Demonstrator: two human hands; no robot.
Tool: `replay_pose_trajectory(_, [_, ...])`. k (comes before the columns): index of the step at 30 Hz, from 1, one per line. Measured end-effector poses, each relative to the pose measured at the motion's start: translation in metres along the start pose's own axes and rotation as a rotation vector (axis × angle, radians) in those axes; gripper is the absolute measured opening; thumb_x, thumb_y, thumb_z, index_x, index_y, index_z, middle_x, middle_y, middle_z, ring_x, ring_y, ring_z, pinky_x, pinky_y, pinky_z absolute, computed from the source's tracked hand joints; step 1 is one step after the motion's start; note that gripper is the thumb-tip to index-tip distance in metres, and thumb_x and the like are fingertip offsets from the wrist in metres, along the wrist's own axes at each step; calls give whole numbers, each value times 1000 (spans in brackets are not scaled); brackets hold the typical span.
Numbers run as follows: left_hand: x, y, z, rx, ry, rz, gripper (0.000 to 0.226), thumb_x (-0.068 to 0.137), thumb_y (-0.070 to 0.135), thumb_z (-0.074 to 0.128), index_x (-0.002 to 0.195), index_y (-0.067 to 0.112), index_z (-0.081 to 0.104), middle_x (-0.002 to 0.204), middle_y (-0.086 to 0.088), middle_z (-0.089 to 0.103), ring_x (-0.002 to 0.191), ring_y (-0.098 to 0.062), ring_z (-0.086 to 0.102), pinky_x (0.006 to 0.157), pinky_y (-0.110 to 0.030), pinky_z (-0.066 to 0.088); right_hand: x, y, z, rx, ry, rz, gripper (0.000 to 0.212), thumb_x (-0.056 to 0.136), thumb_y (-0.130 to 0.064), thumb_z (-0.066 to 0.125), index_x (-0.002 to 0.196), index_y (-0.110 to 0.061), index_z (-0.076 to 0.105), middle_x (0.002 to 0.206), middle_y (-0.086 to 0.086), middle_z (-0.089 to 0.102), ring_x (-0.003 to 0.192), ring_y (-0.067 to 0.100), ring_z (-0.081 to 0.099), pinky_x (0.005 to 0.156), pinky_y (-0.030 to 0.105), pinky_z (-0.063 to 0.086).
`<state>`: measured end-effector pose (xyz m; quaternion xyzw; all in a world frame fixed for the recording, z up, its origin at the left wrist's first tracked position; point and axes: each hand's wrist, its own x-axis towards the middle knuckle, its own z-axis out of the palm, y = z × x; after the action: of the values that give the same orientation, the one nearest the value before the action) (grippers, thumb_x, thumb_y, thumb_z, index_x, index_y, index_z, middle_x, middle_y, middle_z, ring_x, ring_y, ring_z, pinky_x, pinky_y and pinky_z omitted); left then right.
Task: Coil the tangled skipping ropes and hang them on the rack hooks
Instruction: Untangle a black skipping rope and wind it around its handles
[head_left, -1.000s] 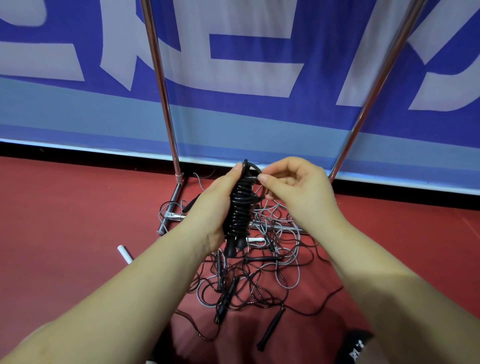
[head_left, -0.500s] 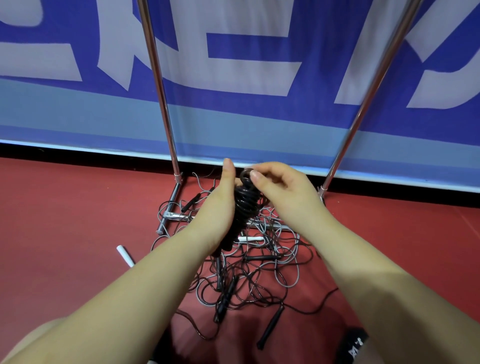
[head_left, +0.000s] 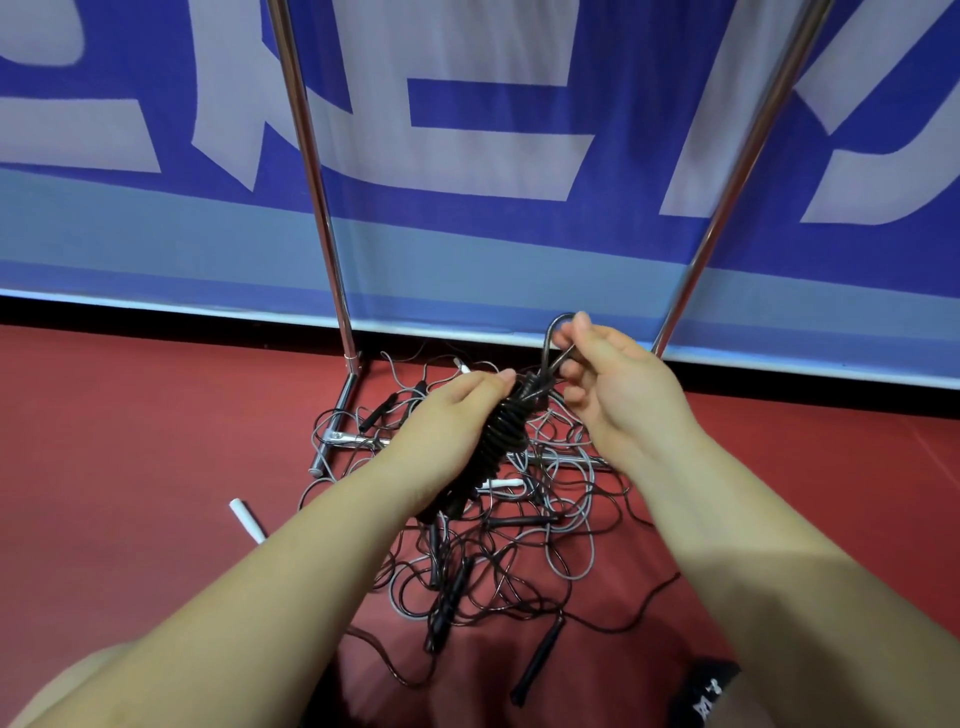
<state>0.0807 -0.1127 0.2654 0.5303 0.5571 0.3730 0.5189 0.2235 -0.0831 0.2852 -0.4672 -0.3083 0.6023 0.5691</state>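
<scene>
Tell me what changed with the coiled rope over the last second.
The right hand has pulled the end loop out of the top of the coiled black rope, up and to the right, so it sticks out longer. The left hand still grips the coil. The tangled pile on the floor is unchanged.

The light around me is bright and even, seemingly from overhead, so my forearms throw only faint, soft shadows on the red floor (head_left: 130, 441). Thin glare streaks run down the 2 chrome rack poles (head_left: 306, 156). The wide lens splays those poles outward and stretches my arms near the bottom edge. Focus is fairly sharp throughout.
</scene>
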Motion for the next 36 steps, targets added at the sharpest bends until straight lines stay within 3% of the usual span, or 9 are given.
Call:
replay_pose_trajectory(4, [-3, 0, 3, -58, -81, 13, 25, 94, 48, 47, 90, 31, 65, 78, 4, 65, 65, -11, 59, 64, -29, 48, 6, -15, -12, 73, 82, -78, 19, 95, -16, 54, 78, -11, 60, 78, 0, 60, 47, 0, 44, 42, 12, 33])
replay_pose_trajectory(8, [-9, -8, 4, -59, -131, 26, 23, 95, 47, 48, 93, 32, 65, 87, 5, 67, 80, -11, 62, 80, -31, 48, -8, -22, -15, -382, 26, -322, 15, 92, -19, 60, 78, -17, 64, 73, -5, 66, 53, 0, 52, 50, 13, 41])
replay_pose_trajectory(12, [-20, -2, 9, -57, -49, 144, 19, 94, 34, 52, 110, 38, 62, 111, 18, 66, 103, 8, 60, 85, -9, 43, -29, -29, -10, -484, -118, -431, 14, 89, -12, 62, 76, -17, 65, 62, -10, 68, 55, -1, 59, 55, 14, 48])
replay_pose_trajectory(16, [-30, 21, 20, -69, 7, 276, 13, 89, 11, 63, 99, 21, 65, 97, 9, 69, 90, 1, 64, 79, -12, 47, -45, -29, -6, -451, -122, -465, 15, 87, -8, 65, 74, -16, 67, 63, -6, 68, 52, -1, 55, 55, 15, 46])
replay_pose_trajectory(19, [-29, 37, 19, 53, 73, 304, 4, 87, 14, 67, 86, 18, 67, 80, 5, 67, 74, -7, 59, 74, -24, 47, -53, -36, -2, -430, -99, -460, 15, 85, -10, 67, 72, -18, 68, 64, -5, 68, 57, 4, 59, 57, 17, 48])
replay_pose_trajectory(23, [-29, 71, 3, 93, 102, 311, 11, 86, 17, 68, 76, 20, 65, 66, 7, 60, 55, -1, 49, 59, -16, 39, -54, -62, 11, -423, -134, -440, 14, 86, -11, 66, 75, -18, 65, 62, -9, 68, 60, 1, 62, 58, 16, 50])
replay_pose_trajectory(26, [-30, 108, -15, 45, 120, 318, 10, 87, 16, 68, 77, 18, 66, 70, 2, 64, 61, -4, 56, 62, -17, 43, -54, -90, 26, -539, -225, -462, 13, 85, -12, 68, 80, -23, 64, 73, -9, 68, 70, 0, 62, 71, 14, 49])
replay_pose_trajectory(29, [-29, 150, -38, 81, 145, 396, 8, 86, 14, 68, 78, 14, 67, 77, -2, 69, 70, -8, 61, 77, -25, 46, -55, -125, 45, -639, -281, -535, 16, 87, -9, 67, 79, -22, 63, 75, -9, 66, 66, -7, 59, 70, 10, 46])
replay_pose_trajectory(36, [-24, 234, -74, 151, 195, 489, 8, 87, 16, 68, 82, 10, 65, 76, -1, 69, 72, -10, 62, 80, -32, 50, -49, -202, 98, -678, -348, -634, 7, 85, -17, 69, 81, -18, 64, 75, -1, 68, 69, 8, 64, 68, 21, 50])
